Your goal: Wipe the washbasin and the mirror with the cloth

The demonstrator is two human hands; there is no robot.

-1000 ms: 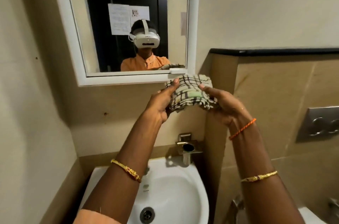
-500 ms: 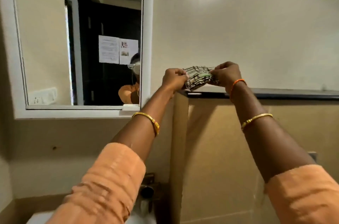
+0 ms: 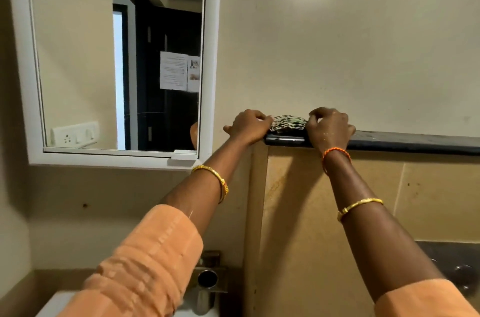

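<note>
Head camera view: a folded checked green-and-black cloth (image 3: 287, 123) lies on a dark stone ledge (image 3: 415, 140). The left hand (image 3: 248, 126) and right hand (image 3: 330, 127) pinch its ends with curled fingers, beside a white-framed wall mirror (image 3: 78, 57).

Cloth (image 3: 287, 123) lies on ledge (image 3: 415, 140), right of mirror (image 3: 117, 57), between both hands

A single head view faces forward and slightly up, close behind both outstretched hands (image 3: 288, 127), the ledge (image 3: 415, 141) just beyond them.
</note>
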